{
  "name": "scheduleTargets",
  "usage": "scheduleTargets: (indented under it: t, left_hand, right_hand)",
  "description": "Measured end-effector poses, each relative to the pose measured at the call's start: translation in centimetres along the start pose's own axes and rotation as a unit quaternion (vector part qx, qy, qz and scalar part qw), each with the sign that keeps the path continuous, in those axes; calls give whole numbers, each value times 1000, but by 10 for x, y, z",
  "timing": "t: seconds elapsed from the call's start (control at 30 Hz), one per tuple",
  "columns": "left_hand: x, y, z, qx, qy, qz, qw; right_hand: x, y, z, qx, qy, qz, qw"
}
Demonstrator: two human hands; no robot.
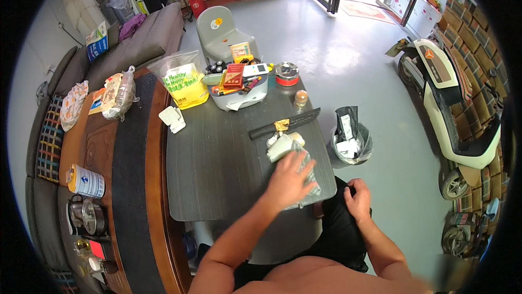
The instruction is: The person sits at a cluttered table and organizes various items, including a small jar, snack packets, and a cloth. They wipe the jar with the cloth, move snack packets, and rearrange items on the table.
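Observation:
My left hand reaches over the right part of the dark grey table, fingers spread. Under and beside its fingers lies a crumpled clear plastic bag; whether the fingertips touch it I cannot tell. Just beyond the fingertips lie a pale, whitish cylinder on its side and a small cream-coloured piece. A long black flat strip with a yellowish patch is behind them. My right hand rests on my black-clothed knee, fingers loosely bent, thumb apart, with nothing visible in it.
A grey bin full of small items, a yellow-and-clear pouch, a round tin and a small jar stand at the table's back. A lined trash bin stands right; a scooter is farther right. A wooden bench adjoins left.

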State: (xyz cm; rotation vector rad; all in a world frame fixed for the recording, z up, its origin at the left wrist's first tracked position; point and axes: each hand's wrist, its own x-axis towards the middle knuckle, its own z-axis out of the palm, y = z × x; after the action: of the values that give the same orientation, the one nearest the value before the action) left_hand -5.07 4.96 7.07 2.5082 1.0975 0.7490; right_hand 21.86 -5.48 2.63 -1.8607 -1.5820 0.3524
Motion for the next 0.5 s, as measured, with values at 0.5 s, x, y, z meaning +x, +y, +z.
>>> scheduleTargets:
  t: [0.5]
  left_hand:
    - [-128,-62,-60,162,118,-235,951]
  right_hand:
    - [84,-110,19,45,-18,-280,959]
